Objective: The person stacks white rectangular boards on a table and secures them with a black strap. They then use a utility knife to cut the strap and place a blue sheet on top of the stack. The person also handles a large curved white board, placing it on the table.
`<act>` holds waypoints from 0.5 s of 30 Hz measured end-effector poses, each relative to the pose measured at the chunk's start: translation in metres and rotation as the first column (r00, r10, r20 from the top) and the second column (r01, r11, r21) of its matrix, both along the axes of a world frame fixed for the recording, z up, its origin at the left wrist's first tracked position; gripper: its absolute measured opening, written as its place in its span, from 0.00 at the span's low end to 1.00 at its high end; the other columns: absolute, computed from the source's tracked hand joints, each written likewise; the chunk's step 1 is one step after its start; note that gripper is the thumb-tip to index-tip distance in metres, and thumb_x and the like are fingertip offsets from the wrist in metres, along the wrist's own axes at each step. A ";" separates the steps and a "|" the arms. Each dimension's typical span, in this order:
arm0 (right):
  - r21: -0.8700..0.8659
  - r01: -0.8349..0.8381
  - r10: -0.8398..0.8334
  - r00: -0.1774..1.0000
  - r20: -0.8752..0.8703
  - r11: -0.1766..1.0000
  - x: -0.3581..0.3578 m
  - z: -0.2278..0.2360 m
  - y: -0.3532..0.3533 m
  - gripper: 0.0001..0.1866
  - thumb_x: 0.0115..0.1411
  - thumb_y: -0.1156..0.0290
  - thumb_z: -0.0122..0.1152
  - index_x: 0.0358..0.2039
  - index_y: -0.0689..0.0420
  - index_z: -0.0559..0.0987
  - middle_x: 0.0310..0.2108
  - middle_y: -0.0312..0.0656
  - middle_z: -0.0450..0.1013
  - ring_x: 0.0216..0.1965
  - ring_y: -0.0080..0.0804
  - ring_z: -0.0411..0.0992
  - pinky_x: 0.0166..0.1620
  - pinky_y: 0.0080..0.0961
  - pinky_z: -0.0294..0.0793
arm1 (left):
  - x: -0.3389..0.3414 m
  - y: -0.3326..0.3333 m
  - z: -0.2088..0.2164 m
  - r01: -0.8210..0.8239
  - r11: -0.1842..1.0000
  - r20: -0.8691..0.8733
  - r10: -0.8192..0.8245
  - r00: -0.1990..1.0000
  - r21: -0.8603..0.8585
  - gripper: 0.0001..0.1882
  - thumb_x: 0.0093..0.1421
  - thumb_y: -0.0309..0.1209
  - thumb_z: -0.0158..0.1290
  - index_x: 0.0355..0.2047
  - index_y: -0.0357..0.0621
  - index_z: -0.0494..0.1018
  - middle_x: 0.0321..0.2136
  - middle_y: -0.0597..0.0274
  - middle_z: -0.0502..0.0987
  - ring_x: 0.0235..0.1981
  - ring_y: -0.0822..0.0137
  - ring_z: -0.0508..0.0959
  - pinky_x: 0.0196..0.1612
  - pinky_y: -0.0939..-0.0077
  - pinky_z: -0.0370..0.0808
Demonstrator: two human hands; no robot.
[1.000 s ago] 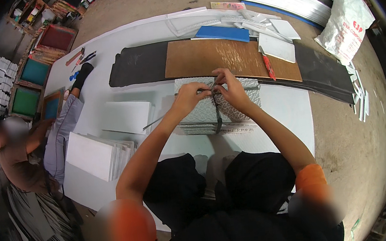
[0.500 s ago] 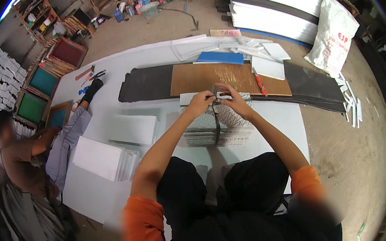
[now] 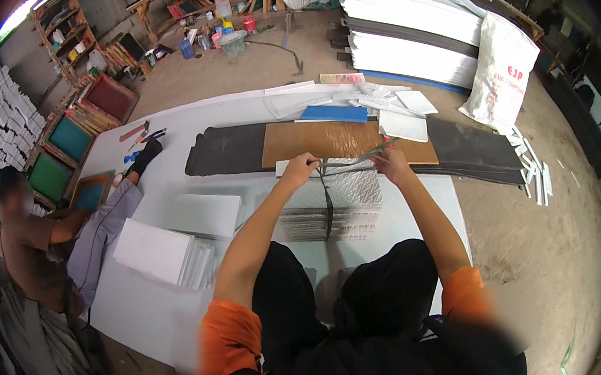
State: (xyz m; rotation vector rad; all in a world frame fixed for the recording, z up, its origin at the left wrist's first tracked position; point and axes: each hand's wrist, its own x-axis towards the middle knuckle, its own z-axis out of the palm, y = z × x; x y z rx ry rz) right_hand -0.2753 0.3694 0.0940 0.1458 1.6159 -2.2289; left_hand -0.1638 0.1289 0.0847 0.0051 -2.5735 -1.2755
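Observation:
A stack of silvery, embossed sheets (image 3: 351,186) stands on the white work surface in front of my knees. A dark strap (image 3: 328,206) runs over its top and down its near side. My left hand (image 3: 304,169) is closed on the strap above the stack's left far edge. To the right, my right hand (image 3: 392,163) is closed on the other end, so the strap stretches nearly straight between both hands. A bit of a red-handled tool (image 3: 387,143) shows at my right fingers, mostly hidden; I cannot make out whether they touch it.
Beyond the stack lie a brown board (image 3: 303,139), dark sheets (image 3: 223,151) and a blue piece (image 3: 333,114). White panels (image 3: 153,250) are piled at left. A co-worker (image 3: 39,244) sits at the far left, legs on the surface. A white sack (image 3: 501,71) stands right.
My hands were close together at the strap over the stack; now they are apart, the right one farther right and the strap drawn out between them. The view has shifted slightly.

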 end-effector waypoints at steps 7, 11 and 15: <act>0.637 0.249 0.384 0.622 -0.682 0.730 0.010 -0.001 -0.025 0.25 0.49 0.50 0.52 0.40 0.58 0.70 0.42 0.49 0.62 0.46 0.45 0.58 0.48 0.42 0.56 | 0.003 0.003 -0.001 -0.032 0.999 0.022 0.031 0.999 0.028 0.11 0.51 0.33 0.50 0.30 0.37 0.71 0.27 0.57 0.74 0.31 0.64 0.72 0.36 0.74 0.66; 0.822 0.332 0.823 0.184 -0.537 0.462 0.045 -0.005 -0.058 0.22 0.52 0.52 0.50 0.33 0.60 0.72 0.36 0.48 0.65 0.42 0.41 0.62 0.47 0.40 0.56 | 0.003 0.007 0.003 -0.002 0.995 0.037 -0.002 0.999 0.104 0.11 0.51 0.34 0.50 0.29 0.37 0.71 0.28 0.57 0.74 0.30 0.66 0.72 0.34 0.77 0.66; 0.655 -0.444 0.762 0.553 -0.337 0.612 0.028 0.028 -0.056 0.20 0.55 0.55 0.47 0.22 0.62 0.71 0.31 0.47 0.65 0.40 0.32 0.62 0.46 0.32 0.57 | 0.005 0.006 0.016 -0.062 0.998 0.075 0.060 0.995 0.031 0.12 0.52 0.35 0.51 0.25 0.36 0.68 0.18 0.60 0.71 0.21 0.70 0.69 0.28 0.78 0.64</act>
